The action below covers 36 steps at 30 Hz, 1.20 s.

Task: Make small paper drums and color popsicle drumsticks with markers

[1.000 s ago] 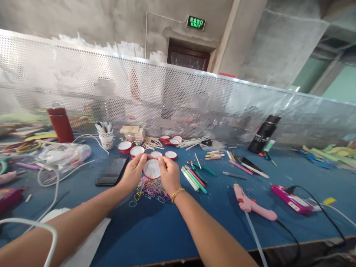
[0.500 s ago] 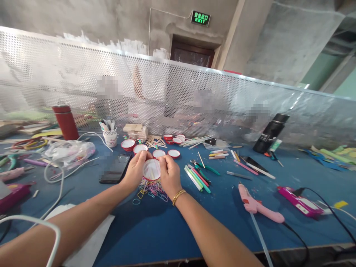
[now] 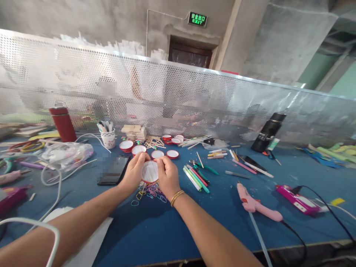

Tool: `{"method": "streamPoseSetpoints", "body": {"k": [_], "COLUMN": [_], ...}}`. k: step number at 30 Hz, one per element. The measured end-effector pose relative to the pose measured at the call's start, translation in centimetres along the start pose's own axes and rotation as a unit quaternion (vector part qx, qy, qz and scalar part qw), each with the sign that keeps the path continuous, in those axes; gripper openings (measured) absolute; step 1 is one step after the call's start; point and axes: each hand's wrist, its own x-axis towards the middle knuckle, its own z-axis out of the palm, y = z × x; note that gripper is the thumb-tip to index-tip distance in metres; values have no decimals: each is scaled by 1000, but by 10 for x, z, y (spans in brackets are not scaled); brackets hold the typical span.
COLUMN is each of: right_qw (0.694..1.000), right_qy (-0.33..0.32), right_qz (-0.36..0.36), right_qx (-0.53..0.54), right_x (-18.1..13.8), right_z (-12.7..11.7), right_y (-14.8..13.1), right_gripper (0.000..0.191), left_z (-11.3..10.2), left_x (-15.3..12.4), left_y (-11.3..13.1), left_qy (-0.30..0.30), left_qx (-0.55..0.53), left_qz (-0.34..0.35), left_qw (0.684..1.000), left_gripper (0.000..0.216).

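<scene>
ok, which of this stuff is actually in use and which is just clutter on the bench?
In use: left hand and right hand both holding the red-rimmed lid; coloured rubber bands piled just below it.
Lying about: spare lids, phone, pens, pliers, pink glue gun, red flask, black flask.

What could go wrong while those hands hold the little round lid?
The lid, pinched at its edges by the left hand and right hand, might slip and drop into the rubber bands below. The glue gun lies close by the right arm with its cord attached; an elbow might bump it, and it may be hot.
</scene>
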Motion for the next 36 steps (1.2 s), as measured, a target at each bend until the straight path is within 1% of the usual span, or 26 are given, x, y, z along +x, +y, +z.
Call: {"method": "streamPoseSetpoints", "body": {"k": [10,18,23,26,29,31,32,34,36], "right_qw": [1000,1000,1000,997,985,970,960,941,932], "right_qy": [-8,-8,-1,26,57,44,29,0,-13], "right_qz": [9,6,17,73,151,213,241,277,285], "right_qx": [-16,-21,-7,11,53,110,141,192,223], "right_x": [0,-1,2,7,13,16,17,18,20], "right_z": [0,0,0,2,3,2,0,-2,-6], "right_y": [-2,-3,1,14,29,34,35,33,29], "right_gripper": [35,36,36,32,31,32,33,36,38], "left_z": [-1,0,-1,0,2,3,4,4,5], "left_x": [0,-1,1,1,-1,-1,-1,-1,1], "left_y": [-1,0,-5,-5,-3,-2,-2,-2,-2], "left_qy": [1,1,7,8,-54,-85,-85,-67,-48], "left_qx": [8,-8,4,11,0,3,5,-4,-34], "left_qz": [8,-6,0,14,-13,-34,-42,-57,-86], "left_qw": [1000,1000,1000,1000,998,996,995,996,995], "left_gripper": [43,44,44,43,45,49,50,49,51]}}
